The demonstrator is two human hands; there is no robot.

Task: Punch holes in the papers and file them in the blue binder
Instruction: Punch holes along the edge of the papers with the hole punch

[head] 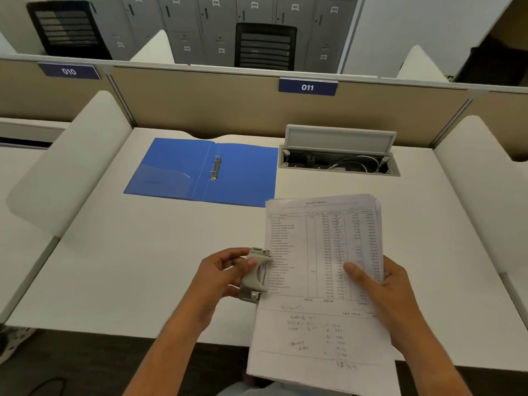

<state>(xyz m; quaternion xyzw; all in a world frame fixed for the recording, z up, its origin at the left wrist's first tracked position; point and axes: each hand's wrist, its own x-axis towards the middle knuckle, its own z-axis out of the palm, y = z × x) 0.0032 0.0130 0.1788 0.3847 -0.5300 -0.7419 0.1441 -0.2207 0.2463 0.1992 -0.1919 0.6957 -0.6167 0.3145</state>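
A blue binder (183,170) lies open and flat on the white desk, its metal rings (215,168) in the middle. Nearer to me, my right hand (380,284) holds a stack of printed papers (314,252) above the desk's front edge, thumb on top of the sheets. My left hand (220,272) grips a grey hole punch (255,274) and holds it against the left edge of the stack. The punch's slot sits at the papers' edge; whether the sheets are inside it I cannot tell.
An open cable tray (338,161) with wires is set into the white desk (128,267) behind the papers, right of the binder. Beige partitions with labels 010 and 011 close the back. White side dividers (71,164) stand on both sides.
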